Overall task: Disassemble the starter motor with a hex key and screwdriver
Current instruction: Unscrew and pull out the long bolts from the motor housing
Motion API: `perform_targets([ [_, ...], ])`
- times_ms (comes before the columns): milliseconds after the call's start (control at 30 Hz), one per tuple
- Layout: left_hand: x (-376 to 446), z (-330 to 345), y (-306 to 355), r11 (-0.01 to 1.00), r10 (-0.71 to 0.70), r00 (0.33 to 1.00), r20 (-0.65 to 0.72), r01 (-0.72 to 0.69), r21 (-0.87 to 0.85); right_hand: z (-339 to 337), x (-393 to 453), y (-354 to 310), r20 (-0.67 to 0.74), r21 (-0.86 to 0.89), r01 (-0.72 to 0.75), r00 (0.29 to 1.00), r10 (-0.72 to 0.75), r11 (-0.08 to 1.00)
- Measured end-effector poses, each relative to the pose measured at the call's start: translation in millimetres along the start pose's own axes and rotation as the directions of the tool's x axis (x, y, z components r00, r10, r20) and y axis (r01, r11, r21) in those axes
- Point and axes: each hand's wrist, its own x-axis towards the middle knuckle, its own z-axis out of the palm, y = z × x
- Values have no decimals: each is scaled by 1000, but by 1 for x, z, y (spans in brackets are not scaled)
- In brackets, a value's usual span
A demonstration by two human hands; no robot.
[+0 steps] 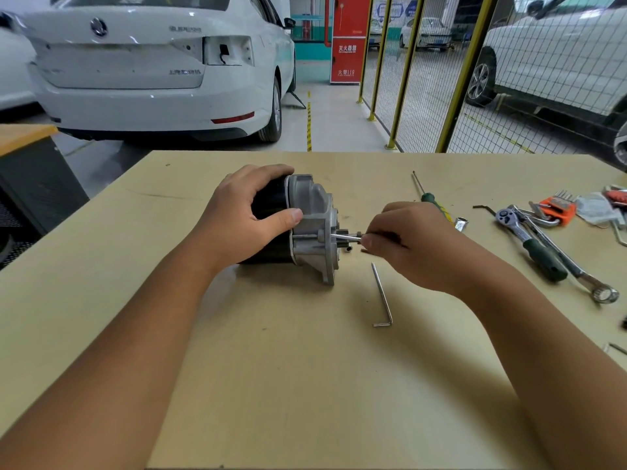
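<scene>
The starter motor (298, 225), a black cylindrical body with a grey cast-aluminium end housing, lies on its side near the middle of the pale wooden table (305, 385), its long axis running left to right and the housing end facing the table's right edge. The left hand (244, 218) is curled over the black body, thumb on the housing, holding it down. The right hand (414, 245) lies just right of the housing and pinches a long silver through-bolt (346, 236) between its fingertips; the bolt points along the motor's axis and is partly drawn out, so the pull would run rightward, away from the housing.

Count: one motor; one loose silver L-shaped hex key (382, 295) toward the near edge; one green-handled screwdriver (431, 198) beyond the right hand; one ratchet wrench (529, 242) and one orange-holdered hex key set (556, 208) near the right edge.
</scene>
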Motion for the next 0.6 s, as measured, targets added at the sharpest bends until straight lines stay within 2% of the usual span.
perform_targets([
  [233,0,0,0,1000,-9,1000,-4,9,-4,-2,1,-3,-102,-45,1,995,-5,999],
  [600,0,-1,-1,1000,0,1000,1,0,1,1,0,-3,-161,76,-22,986,34,997],
])
